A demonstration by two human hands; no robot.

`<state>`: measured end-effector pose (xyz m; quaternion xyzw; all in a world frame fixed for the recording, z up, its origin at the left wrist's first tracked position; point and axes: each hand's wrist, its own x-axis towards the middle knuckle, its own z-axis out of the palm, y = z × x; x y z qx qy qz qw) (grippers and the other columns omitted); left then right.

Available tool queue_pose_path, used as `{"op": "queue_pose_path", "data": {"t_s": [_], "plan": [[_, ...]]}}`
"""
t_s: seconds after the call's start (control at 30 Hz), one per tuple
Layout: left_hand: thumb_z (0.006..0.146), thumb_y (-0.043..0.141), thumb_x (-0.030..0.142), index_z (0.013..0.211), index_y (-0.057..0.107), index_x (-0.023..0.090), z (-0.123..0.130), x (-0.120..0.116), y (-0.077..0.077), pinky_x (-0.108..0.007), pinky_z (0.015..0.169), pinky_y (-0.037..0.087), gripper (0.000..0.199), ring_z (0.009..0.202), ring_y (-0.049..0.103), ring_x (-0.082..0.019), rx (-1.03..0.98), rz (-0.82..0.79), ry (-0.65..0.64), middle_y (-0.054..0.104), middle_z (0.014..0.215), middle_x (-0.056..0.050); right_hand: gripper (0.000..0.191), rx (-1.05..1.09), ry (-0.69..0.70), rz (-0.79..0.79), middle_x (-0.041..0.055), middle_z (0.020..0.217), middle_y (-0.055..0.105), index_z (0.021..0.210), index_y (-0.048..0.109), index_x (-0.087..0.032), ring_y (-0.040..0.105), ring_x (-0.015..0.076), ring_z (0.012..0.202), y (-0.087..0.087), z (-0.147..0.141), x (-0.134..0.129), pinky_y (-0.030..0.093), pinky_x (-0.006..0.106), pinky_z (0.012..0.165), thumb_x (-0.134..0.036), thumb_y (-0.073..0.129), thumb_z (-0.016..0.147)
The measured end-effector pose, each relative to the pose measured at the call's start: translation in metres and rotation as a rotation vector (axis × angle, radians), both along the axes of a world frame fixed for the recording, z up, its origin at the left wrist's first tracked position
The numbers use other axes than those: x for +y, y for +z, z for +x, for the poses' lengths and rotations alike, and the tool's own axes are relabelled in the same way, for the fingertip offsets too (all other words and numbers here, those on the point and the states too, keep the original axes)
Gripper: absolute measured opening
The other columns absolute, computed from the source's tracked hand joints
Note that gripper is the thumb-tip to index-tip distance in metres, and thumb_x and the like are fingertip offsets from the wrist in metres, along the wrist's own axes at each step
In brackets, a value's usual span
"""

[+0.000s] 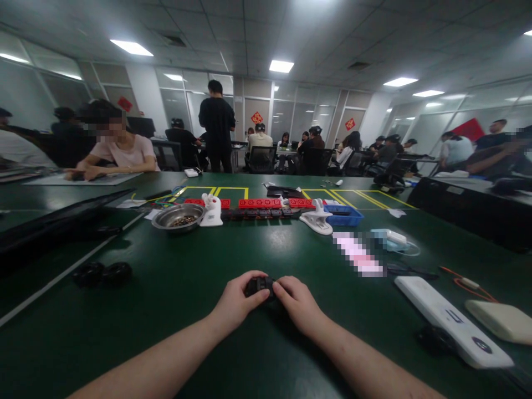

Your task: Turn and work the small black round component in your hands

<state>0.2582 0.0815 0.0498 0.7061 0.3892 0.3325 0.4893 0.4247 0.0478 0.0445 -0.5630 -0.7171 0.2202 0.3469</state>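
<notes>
Pieces (185, 221), small and brownish, are gathered in the bottom of a metal bowl (159, 221), seen in the head view toward the far left of the green table (266, 249). To the right, a blue tray (354, 219) is placed, with something dark in it that cannot be made out. Between the two, a row of red blocks (260, 203) is laid out, fronted by dark parts (260, 214) and flanked by two white clips (213, 213). A small black object (261, 285) is grasped in the fingers of the left hand (238, 299) and pinched at its right side by the right hand (300, 302), near the middle. Open surface is left between hands and row, and leftward until two black rounded objects (118, 274) are met. On the right, room is narrowed by a long white device (446, 316), a cream box (501, 321) and an orange cable (455, 271). Beyond the far edge, a standing person (216, 127) is seen.
</notes>
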Motion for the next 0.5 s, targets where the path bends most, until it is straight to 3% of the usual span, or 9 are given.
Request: {"op": "queue_pose_path", "data": {"t_s": [0.1, 0.2, 0.37, 0.5], "plan": [[0.068, 0.057, 0.039, 0.095, 0.055, 0.016, -0.0003, 0.0009, -0.0010, -0.030, 0.075, 0.043, 0.036, 0.085, 0.054, -0.019, -0.009, 0.005, -0.007, 0.058, 0.093, -0.006, 0.029, 0.029, 0.017, -0.018, 0.0023, 0.069, 0.053, 0.070, 0.056, -0.014, 0.047, 0.0137, 0.069, 0.0009, 0.0002, 0.0000, 0.036, 0.025, 0.062, -0.036, 0.042, 0.082], [0.070, 0.052, 0.043, 0.096, 0.053, 0.013, -0.0007, 0.0039, -0.0028, -0.028, 0.065, 0.046, 0.039, 0.075, 0.056, -0.018, -0.069, -0.094, -0.037, 0.058, 0.089, -0.007, 0.016, 0.096, 0.055, -0.002, 0.0024, 0.076, 0.054, 0.081, 0.057, -0.015, 0.049, 0.0139, 0.072, 0.0038, 0.0005, -0.0015, 0.038, 0.025, 0.065, -0.029, 0.054, 0.075], [0.068, 0.053, 0.042, 0.091, 0.053, 0.011, -0.0010, 0.0068, -0.0022, -0.025, 0.056, 0.045, 0.039, 0.065, 0.055, -0.015, -0.091, -0.198, -0.019, 0.057, 0.079, -0.005, 0.029, 0.135, 0.097, 0.064, 0.0038, 0.087, 0.053, 0.095, 0.054, -0.017, 0.049, 0.0155, 0.082, 0.0060, -0.0003, -0.0058, 0.040, 0.027, 0.073, -0.024, 0.063, 0.068], [0.068, 0.053, 0.041, 0.091, 0.054, 0.012, -0.0003, 0.0053, -0.0018, -0.027, 0.058, 0.045, 0.038, 0.067, 0.055, -0.016, -0.112, -0.180, -0.001, 0.057, 0.080, -0.005, 0.026, 0.064, 0.068, 0.069, 0.0041, 0.088, 0.053, 0.097, 0.053, -0.017, 0.047, 0.0160, 0.083, 0.0046, -0.0013, -0.0063, 0.038, 0.028, 0.074, -0.032, 0.055, 0.075]]}}
